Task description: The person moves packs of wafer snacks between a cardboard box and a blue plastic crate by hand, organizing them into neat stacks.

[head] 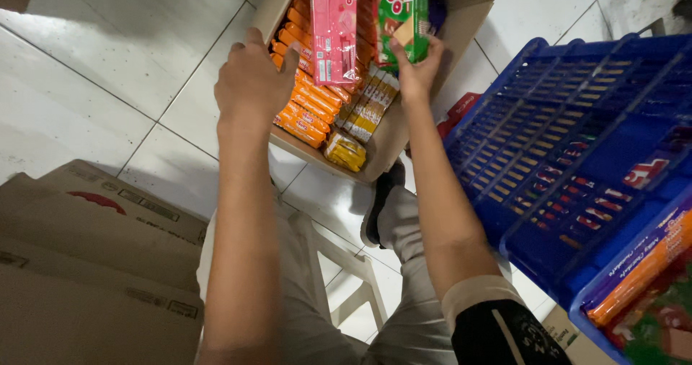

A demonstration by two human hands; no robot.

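bare forearms reach from the lap toward an open cardboard box (461, 19) on the tiled floor; left hand (252, 84) curls over orange packets (306, 109), right hand (418, 69) pinches a green packet (400, 11) standing in the box beside a pink packet (334, 26); blue crate (577, 163) sits at right

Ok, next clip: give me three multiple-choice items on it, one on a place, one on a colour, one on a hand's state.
1. Where is the blue slatted plastic crate?
A. To the right of the open brown cardboard box
B. Inside that box
C. On the stool

2. What colour is the tall flat wafer packet upright in the box?
A. Pink
B. Black
C. White

3. What is the right hand doing?
A. Gripping the green snack packet
B. Resting flat on the floor
C. Holding a cup

Answers: 1 A, the crate stands at the right; 2 A, its wrapper is pink; 3 A, fingers clasp the packet's lower end.
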